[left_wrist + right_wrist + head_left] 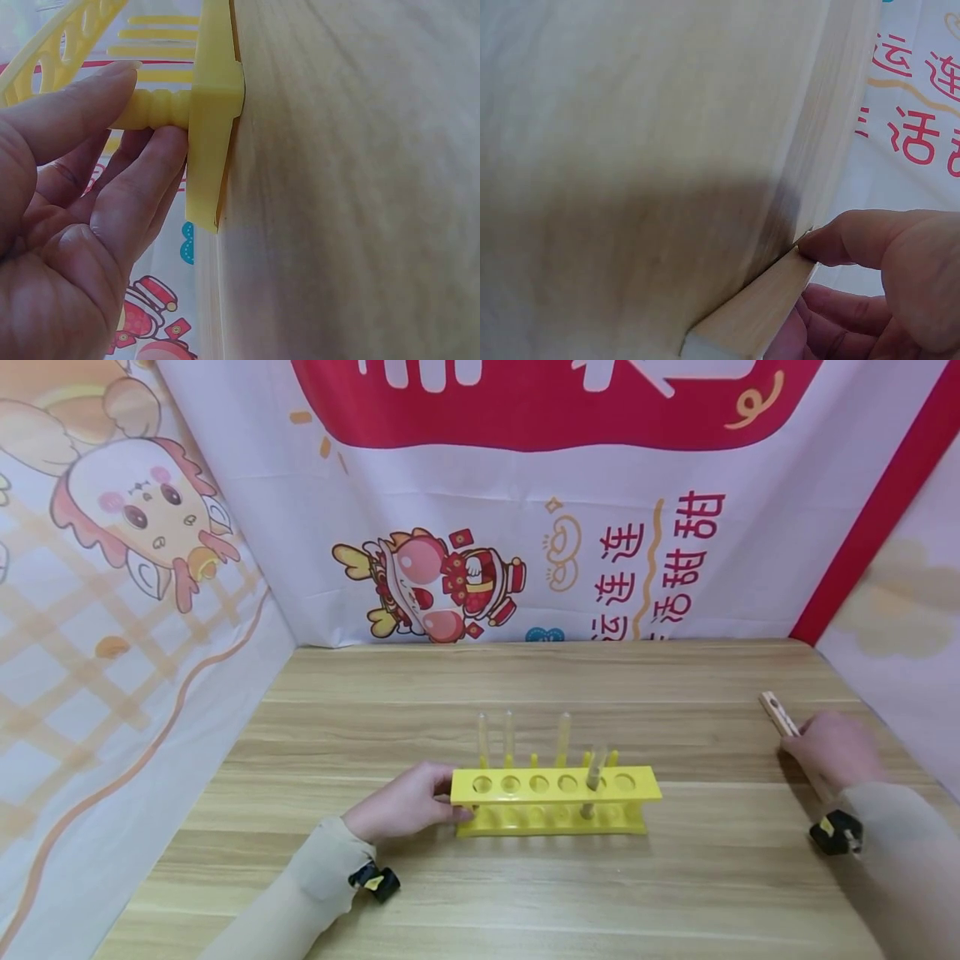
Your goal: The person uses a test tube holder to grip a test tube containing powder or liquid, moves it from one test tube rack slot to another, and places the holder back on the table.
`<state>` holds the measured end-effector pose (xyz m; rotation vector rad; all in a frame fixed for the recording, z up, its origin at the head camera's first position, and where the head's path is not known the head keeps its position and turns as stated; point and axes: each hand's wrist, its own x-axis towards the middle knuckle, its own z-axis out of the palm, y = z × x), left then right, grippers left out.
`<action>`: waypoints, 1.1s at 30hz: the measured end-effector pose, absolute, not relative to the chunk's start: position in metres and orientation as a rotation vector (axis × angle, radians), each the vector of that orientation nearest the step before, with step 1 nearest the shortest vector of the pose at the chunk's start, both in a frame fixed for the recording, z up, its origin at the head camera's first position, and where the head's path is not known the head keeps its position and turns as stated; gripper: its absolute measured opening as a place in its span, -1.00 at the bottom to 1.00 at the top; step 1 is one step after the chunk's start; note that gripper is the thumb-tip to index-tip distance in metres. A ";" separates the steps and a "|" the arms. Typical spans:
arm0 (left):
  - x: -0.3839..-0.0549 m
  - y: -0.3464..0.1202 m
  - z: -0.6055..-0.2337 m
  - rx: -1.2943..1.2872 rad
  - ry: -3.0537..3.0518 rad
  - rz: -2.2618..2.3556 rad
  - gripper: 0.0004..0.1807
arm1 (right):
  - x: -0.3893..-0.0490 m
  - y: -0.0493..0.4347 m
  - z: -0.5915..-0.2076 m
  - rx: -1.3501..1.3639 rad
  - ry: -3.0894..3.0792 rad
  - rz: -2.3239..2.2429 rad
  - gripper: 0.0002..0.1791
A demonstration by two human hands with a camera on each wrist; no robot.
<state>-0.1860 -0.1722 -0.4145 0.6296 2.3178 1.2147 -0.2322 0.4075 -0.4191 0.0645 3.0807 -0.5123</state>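
A yellow test tube rack (557,785) stands on the wooden table. My left hand (408,802) is at its left end; in the left wrist view its thumb and fingers pinch the rack's post (154,109). Three clear test tubes (564,739) stand upside down on the back pegs. Another test tube (596,768) leans slightly in a hole right of the rack's middle. Far to the right, my right hand (836,747) grips a long wooden test tube clamp (778,714), which lies along the table. Thumb and fingers hold its edges (757,300); part of it is hidden under the hand.
Bare wood of the table (360,693) surrounds the rack. A printed cloth (480,527) hangs along the back edge, with further printed cloth (127,610) on the left side. Black wrist cameras (375,881) sit on both sleeves.
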 end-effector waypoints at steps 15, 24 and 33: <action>-0.189 -0.175 -0.419 0.619 2.318 1.209 -0.69 | -0.224 0.397 -0.402 0.056 3.106 -0.467 -0.48; -0.191 -0.181 -0.420 0.617 2.320 1.222 -0.68 | -0.217 0.361 -0.382 -0.096 3.157 -0.431 -0.29; -0.192 -0.206 -0.416 0.721 2.464 1.100 -0.64 | -0.198 0.326 -0.381 -0.396 3.220 -0.400 -0.26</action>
